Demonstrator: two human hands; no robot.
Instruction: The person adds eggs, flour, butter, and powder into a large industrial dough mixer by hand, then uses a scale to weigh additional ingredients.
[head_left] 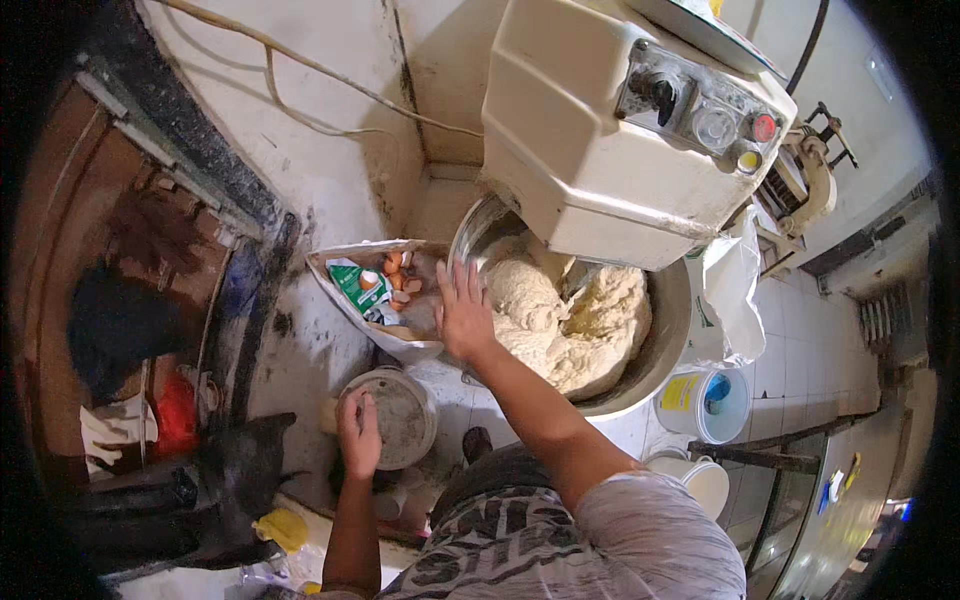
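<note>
My right hand (pixel 465 315) reaches across to the left rim of a large metal mixer bowl (pixel 672 350). Its fingers are spread and hold nothing; whether they rest on the rim I cannot tell. Inside the bowl lies a big mass of pale, sticky dough (pixel 560 325), under the head of a cream-coloured mixer (pixel 590 130). Lower left, my left hand (pixel 360 430) hovers at the edge of a round, dusty bucket (pixel 410 425), with slightly bent fingers and nothing visible in them. Beside the bowl stands an opened white sack (pixel 405 348) with eggshells (pixel 398 275) and a green packet (pixel 357 286).
Knobs and coloured buttons (pixel 764 127) sit on the mixer's upper side. To the bowl's right are a white sack (pixel 735 290), a bucket with a blue item inside (pixel 722 400) and another white bucket (pixel 705 485). A cable (pixel 330 75) runs along the wall.
</note>
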